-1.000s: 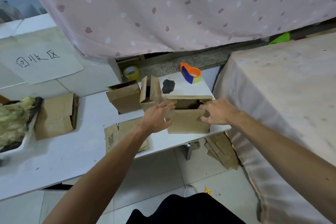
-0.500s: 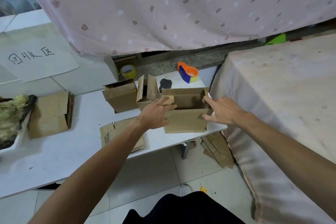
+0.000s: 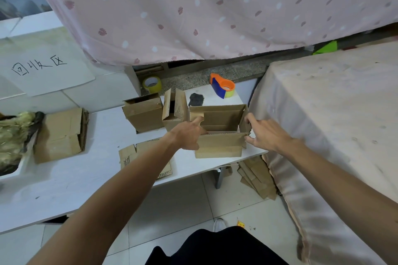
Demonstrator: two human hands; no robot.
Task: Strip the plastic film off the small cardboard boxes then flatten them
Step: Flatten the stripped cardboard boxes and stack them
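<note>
Box (image 3: 218, 146) corner behind left hand (image 3: 187, 135)

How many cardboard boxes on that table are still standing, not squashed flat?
3: the open box between the left hand and right hand, a flaps-up box just left of it, a third box further left. Others may be hidden.

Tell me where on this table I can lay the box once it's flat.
Widest bare patch: the white table front-left, bordered by the flattened stack, the flat sheet and the near edge. A narrower strip runs between stack and sheet. Crowded: the right end, with the held box and two open boxes beside it.
</note>
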